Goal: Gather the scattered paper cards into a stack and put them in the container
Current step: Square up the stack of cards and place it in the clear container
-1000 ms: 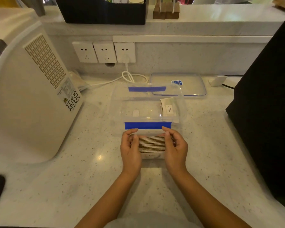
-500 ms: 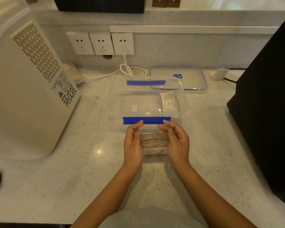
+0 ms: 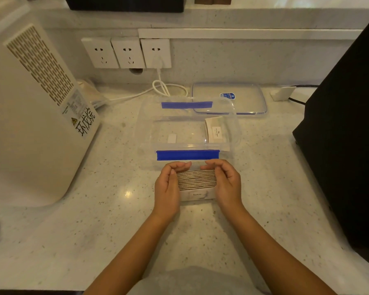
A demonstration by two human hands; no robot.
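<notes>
A stack of paper cards point(image 3: 196, 181) stands on edge on the counter, its front card marbled white with the word "love". My left hand point(image 3: 168, 185) presses its left end and my right hand point(image 3: 226, 183) its right end, fingers curled over the top. Just behind the stack sits a clear plastic container point(image 3: 235, 124) with blue tape strips on its near and far rims. Inside it, a few cards point(image 3: 215, 129) lean against the right wall and a small white label lies on the bottom.
The container's clear lid point(image 3: 229, 98) lies behind it. A large white appliance point(image 3: 30, 116) stands at the left, a black box point(image 3: 347, 141) at the right. Wall sockets point(image 3: 127, 53) with a white cable point(image 3: 162, 87) are at the back.
My hands have squeezed the stack tighter from both ends and my fingers curl further over its top. The camera has tilted down slightly.
</notes>
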